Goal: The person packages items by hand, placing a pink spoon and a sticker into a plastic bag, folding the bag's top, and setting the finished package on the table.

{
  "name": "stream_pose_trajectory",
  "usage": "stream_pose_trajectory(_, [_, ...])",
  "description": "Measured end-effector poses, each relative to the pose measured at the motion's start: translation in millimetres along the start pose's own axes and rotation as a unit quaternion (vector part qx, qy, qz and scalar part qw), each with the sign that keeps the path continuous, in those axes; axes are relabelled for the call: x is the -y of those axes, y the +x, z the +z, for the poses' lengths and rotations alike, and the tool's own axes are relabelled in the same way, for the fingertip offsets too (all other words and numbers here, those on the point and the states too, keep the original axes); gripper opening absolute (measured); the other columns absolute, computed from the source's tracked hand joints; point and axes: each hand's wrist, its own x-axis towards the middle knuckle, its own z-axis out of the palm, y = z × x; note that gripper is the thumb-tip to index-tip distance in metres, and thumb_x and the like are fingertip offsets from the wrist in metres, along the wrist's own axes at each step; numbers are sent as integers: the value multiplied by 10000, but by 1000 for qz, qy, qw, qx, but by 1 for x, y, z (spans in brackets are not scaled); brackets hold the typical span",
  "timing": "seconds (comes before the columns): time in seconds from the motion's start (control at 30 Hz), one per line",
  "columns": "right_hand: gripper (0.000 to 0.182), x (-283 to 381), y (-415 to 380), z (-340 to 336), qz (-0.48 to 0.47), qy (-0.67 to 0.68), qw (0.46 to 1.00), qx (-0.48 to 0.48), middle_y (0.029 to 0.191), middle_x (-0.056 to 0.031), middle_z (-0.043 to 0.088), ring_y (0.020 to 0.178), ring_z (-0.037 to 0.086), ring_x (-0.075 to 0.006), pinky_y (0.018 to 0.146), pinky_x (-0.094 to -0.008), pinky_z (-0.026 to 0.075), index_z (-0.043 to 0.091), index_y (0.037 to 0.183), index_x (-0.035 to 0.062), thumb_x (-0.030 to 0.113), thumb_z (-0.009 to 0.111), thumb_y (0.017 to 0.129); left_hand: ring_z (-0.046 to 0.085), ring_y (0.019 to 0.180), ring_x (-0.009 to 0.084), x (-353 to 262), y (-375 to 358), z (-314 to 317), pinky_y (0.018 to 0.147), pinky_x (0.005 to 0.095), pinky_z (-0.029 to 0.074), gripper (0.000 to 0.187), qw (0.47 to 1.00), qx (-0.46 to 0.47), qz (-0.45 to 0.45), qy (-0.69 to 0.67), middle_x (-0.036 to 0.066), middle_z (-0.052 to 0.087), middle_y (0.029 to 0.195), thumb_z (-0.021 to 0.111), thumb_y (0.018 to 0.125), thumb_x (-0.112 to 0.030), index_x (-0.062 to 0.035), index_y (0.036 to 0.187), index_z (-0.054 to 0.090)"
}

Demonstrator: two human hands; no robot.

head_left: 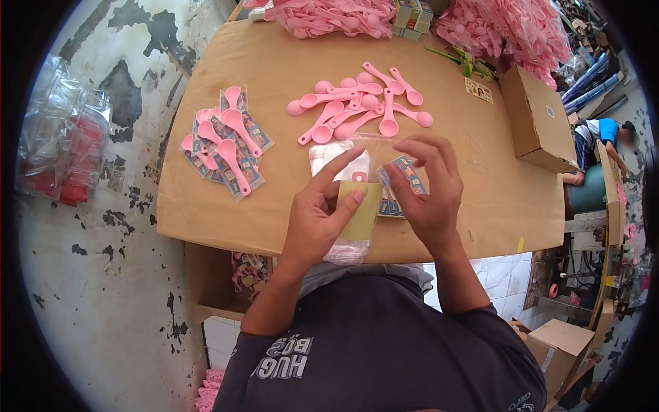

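Observation:
My left hand (314,214) is closed on a yellowish card (358,223), its thumb pressed on the card's face. Just above the card's top edge shows the holed handle end of a pink measuring spoon (359,176); the rest of it is hidden. My right hand (434,189) is to the right, fingers curled but apart, with nothing plainly held. Beneath it lies a stack of blue printed cards (412,184), partly covered. Clear plastic bags (326,156) lie under and behind my left hand. Farther back is a pile of loose pink spoons (388,125).
Bagged spoons with cards (233,161) are heaped on the table's left. Big bags of pink spoons (329,17) line the back. A cardboard box (535,123) stands at the right edge. Another person (597,134) is beyond it. Plastic bags (65,130) hang on the left wall.

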Motion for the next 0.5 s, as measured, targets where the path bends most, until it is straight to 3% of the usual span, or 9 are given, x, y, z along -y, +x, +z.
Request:
stream_pose_trajectory(0.07, [294,4,7,1,-112,-66,991,-23,1177,-113,642,990,601,-276,774,-375,520,714,1069,67,57,795,787,463,691,-1,1,-3,-3,615,187,381,549,999,10,8,33,-32,633,803,625,994,-71,-114,1519,472])
stream_pose_trajectory(0.13, [296,12,12,1,-130,-100,986,-17,1177,-102,645,1012,594,-281,799,-384,515,731,1061,76,47,794,773,387,649,-6,-1,-5,-7,586,191,327,600,997,20,15,67,-67,576,739,628,981,-58,-141,1547,445])
stream_pose_trajectory(0.2, [300,16,13,4,-149,-133,980,-11,1178,-90,649,1034,586,-287,825,-392,510,747,1053,85,37,793,760,566,883,11,-8,-7,-10,787,189,448,662,991,60,-15,116,31,700,947,614,978,7,-71,1581,351])
stream_pose_trajectory(0.23, [299,16,13,7,-151,-137,979,-15,1179,-85,651,1031,588,-287,834,-395,506,749,1045,78,28,789,752,566,883,11,-8,-8,-10,787,189,448,662,992,59,-14,115,31,700,947,614,978,7,-71,1581,351])
stream_pose_trajectory(0.33, [295,15,13,11,-165,-141,976,-22,1172,-81,658,1024,591,-289,840,-398,502,751,1027,64,14,782,738,538,843,-1,-4,-10,-11,764,176,432,664,986,59,-9,158,12,684,896,616,979,-7,-83,1584,354])
stream_pose_trajectory(0.4, [291,15,13,13,-175,-141,974,-25,1165,-82,663,1020,592,-290,836,-398,502,751,1018,56,9,780,732,322,597,69,5,-10,-8,559,247,329,686,990,33,46,131,25,457,669,639,928,-75,-189,1566,413])
stream_pose_trajectory(0.5, [270,14,12,14,-170,-136,975,-34,1138,-78,673,1009,597,-289,831,-394,500,748,994,46,0,773,729,330,582,89,5,-11,-10,564,270,357,695,983,45,52,173,34,474,670,638,924,-77,-196,1569,407])
